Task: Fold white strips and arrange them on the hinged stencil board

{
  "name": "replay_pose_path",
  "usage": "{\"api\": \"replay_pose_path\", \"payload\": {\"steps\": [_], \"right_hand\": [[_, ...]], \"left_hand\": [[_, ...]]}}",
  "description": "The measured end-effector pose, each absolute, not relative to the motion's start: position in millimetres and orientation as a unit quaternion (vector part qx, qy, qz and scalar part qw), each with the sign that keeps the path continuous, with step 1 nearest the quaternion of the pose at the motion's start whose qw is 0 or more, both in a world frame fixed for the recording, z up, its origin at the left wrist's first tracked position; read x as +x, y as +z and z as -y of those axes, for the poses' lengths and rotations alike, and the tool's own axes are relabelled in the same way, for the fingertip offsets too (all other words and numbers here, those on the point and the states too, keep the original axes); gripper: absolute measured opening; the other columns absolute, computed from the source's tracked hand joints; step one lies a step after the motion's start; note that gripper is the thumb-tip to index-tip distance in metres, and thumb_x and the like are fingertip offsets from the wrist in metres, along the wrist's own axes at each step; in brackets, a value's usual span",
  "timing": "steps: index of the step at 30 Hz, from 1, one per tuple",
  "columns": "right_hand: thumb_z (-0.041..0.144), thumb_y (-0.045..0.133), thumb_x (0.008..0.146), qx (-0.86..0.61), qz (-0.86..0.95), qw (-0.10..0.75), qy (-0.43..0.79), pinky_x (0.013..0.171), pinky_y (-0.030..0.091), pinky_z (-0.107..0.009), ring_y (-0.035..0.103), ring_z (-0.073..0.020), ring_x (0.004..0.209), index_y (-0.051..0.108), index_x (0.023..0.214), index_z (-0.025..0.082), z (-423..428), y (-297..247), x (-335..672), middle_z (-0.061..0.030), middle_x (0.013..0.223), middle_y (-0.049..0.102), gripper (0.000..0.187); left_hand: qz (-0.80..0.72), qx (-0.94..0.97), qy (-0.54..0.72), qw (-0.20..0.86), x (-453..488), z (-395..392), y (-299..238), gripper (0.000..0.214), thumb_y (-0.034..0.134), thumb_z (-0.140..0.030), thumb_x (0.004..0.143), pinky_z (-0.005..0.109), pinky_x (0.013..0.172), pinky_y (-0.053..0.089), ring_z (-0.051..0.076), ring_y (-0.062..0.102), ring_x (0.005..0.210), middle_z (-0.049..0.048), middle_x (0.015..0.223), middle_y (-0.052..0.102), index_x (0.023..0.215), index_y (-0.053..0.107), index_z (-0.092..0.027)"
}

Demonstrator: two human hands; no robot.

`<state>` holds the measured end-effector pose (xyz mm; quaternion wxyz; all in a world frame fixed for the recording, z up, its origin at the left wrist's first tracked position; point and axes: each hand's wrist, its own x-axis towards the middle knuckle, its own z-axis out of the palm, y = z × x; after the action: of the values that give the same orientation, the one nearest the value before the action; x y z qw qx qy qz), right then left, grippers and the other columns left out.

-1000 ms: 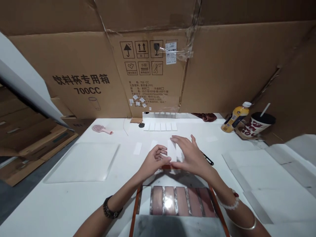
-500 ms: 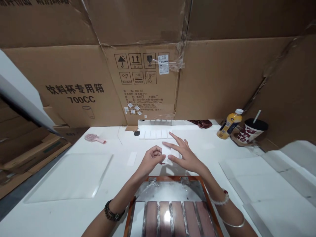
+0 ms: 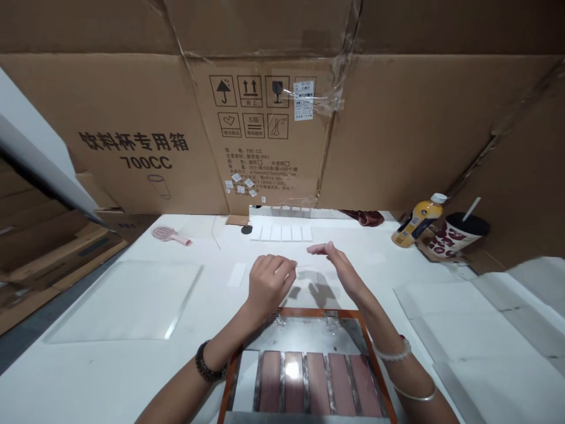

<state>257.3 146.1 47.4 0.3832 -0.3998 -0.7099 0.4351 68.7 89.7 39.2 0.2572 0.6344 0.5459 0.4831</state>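
My left hand is closed, back of the hand up, above the far edge of the wooden-framed metal tray. A thin white card seems to stick out from its fingertips, nearly edge-on and hard to see against the white table. My right hand is to the right of it, fingers stretched out and apart from the card. Nearest me lies the tray, with hinges at its far side. Several pinkish-brown strips and one white strip lie side by side in it.
A row of white strips lies beyond my hands, and a single white strip to the left. Clear sheets and a hairbrush are at left. A juice bottle and a cup stand right, before cardboard.
My left hand has rolled over, so its back faces up and the card's face no longer shows. My right hand has drawn away to the right, its fingers now closer together.
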Motion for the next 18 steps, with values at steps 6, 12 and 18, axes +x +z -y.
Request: {"api": "replay_pose_path", "payload": {"steps": [6, 12, 18], "right_hand": [[0.055, 0.059, 0.080, -0.348, 0.702, 0.373, 0.497, 0.085, 0.047, -0.035, 0.060, -0.0214, 0.089, 0.055, 0.072, 0.020, -136, 57, 255, -0.0052, 0.093, 0.065, 0.037], [0.046, 0.066, 0.077, -0.363, 0.690, 0.410, 0.473, 0.092, 0.041, -0.036, 0.057, -0.0210, 0.093, 0.056, 0.078, 0.020, -143, 49, 258, -0.0039, 0.092, 0.062, 0.028], [0.045, 0.068, 0.076, -0.372, 0.690, 0.404, 0.472, 0.087, 0.042, -0.034, 0.057, -0.0201, 0.088, 0.059, 0.078, 0.019, -144, 45, 256, -0.0032, 0.086, 0.061, 0.027]], "left_hand": [[-0.550, 0.654, 0.483, 0.193, 67, -87, 37, 0.017, 0.066, -0.043, 0.079, 0.048, 0.092, 0.030, 0.027, 0.055, 0.090, 0.0084, 0.089, 0.068, 0.082, 0.068, -0.026], [-0.524, 0.607, 0.529, 0.277, 65, -97, 44, 0.071, 0.071, -0.056, 0.068, 0.038, 0.088, 0.041, 0.024, 0.054, 0.102, 0.0104, 0.118, 0.056, 0.124, 0.042, -0.024], [-0.494, 0.577, 0.510, 0.404, 61, -106, 41, 0.052, 0.059, -0.049, 0.081, 0.026, 0.068, 0.046, 0.012, 0.057, 0.067, -0.0047, 0.073, 0.053, 0.118, 0.035, -0.023]]}}
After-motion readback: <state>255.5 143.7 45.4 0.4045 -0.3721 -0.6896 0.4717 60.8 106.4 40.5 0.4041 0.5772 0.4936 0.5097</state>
